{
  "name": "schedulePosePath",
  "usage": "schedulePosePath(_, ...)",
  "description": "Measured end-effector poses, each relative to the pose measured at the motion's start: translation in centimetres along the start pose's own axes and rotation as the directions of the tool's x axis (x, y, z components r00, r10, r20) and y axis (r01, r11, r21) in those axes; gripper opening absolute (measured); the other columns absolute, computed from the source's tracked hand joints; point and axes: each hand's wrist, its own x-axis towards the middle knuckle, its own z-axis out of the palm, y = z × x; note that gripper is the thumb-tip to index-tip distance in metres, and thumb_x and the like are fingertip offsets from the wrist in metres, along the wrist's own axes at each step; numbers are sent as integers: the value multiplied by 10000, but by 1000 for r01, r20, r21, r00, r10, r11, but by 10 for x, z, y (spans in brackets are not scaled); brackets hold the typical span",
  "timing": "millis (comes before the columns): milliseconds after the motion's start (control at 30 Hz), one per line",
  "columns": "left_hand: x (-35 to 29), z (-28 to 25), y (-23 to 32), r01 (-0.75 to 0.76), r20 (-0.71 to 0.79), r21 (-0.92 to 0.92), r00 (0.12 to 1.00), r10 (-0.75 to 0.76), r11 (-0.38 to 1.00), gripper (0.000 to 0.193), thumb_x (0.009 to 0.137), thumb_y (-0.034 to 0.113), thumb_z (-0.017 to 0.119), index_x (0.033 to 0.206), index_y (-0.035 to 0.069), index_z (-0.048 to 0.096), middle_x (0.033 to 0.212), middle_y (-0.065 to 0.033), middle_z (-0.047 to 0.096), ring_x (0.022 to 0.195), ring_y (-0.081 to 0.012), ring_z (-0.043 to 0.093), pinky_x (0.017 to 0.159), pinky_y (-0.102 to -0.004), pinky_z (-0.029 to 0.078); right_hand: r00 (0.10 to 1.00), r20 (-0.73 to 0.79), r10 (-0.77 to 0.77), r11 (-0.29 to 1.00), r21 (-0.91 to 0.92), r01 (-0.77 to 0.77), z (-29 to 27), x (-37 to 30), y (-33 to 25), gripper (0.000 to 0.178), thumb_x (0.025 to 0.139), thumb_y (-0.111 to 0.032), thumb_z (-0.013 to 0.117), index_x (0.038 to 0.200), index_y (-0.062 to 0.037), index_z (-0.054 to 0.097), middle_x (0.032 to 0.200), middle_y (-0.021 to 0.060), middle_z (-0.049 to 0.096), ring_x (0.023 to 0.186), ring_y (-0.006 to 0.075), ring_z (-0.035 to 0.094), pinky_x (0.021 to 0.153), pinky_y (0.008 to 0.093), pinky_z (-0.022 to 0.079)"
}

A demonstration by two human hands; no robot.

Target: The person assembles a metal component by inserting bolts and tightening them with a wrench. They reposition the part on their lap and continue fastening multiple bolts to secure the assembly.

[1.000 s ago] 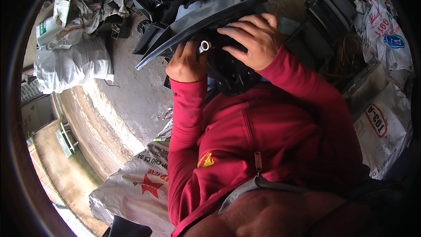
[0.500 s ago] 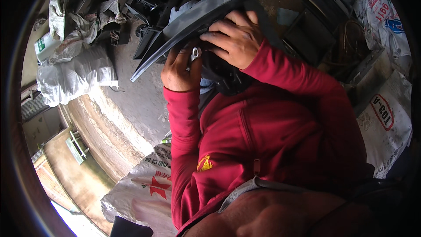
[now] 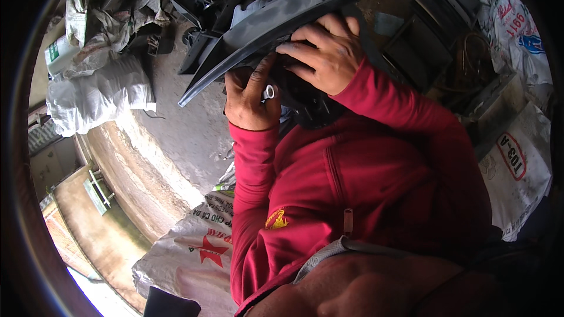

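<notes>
A long dark grey panel (image 3: 276, 20), angular and with a pale worn face, is tilted up in front of me. My right hand (image 3: 329, 53) grips its near side, fingers curled against the dark underside. My left hand (image 3: 252, 98) is closed round a spanner, whose silver ring end (image 3: 268, 91) sticks out beside the fingers. The left index finger reaches up to the panel's underside. Below the hands sits a black moulded part (image 3: 317, 111); whether it joins the panel I cannot tell. The fingertips' contact points are in shadow.
Black plastic parts (image 3: 202, 0) are heaped beyond the panel. Dark box-like housings (image 3: 417, 47) lie at the far right, near white printed sacks (image 3: 514, 170). Left are a white wrapped bundle (image 3: 100, 97) and a white jug (image 3: 59, 56). Another printed sack (image 3: 188, 252) stands near my left elbow.
Both hands and the panel have shifted slightly to the right. My left hand has turned and dropped a little, its index finger now stretched up, and the spanner's ring end sits lower.
</notes>
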Motion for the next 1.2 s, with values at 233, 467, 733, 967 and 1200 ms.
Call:
schedulePosePath(233,-4,5,-7,28,18,5,999,-28,1000,433,756,64,660,1176,162,690,836,-96,650,653,-298,655,576,-368,530,1000,13,-11,1000,-25,11,0,0,-3,294,679,-280,773,967,-246,724,1008,-98,599,1016,193,496,834,430,332)
schedulePosePath(467,-3,5,-10,3,8,-35,1000,-3,999,418,779,113,671,1196,146,669,867,-90,679,660,-287,672,563,-363,529,1000,10,-12,1000,-21,12,0,1,-3,323,661,-276,788,976,-255,722,1019,-103,598,1009,193,491,836,433,333)
schedulePosePath(733,-8,6,-9,45,11,-61,999,-44,997,426,780,169,713,1204,155,670,830,-88,683,645,-266,675,553,-351,529,1000,14,-25,999,-30,25,1,1,-4,346,651,-286,805,986,-266,719,1017,-106,600,1005,185,491,839,426,333)
schedulePosePath(967,-8,4,-16,94,80,-208,994,-79,974,483,784,75,647,1263,118,607,892,-140,697,726,-310,697,638,-366,553,1000,15,-22,1000,-18,22,-1,2,-2,350,657,-296,814,992,-279,714,1015,-114,594,996,182,493,836,429,341)
schedulePosePath(1200,-8,-1,-16,306,242,-478,947,-212,823,389,853,53,581,1241,67,606,974,-147,706,839,-249,716,739,-336,552,999,28,-35,999,-28,36,-3,4,-4,375,640,-275,827,997,-282,712,1011,-115,594,975,177,500,832,421,345)
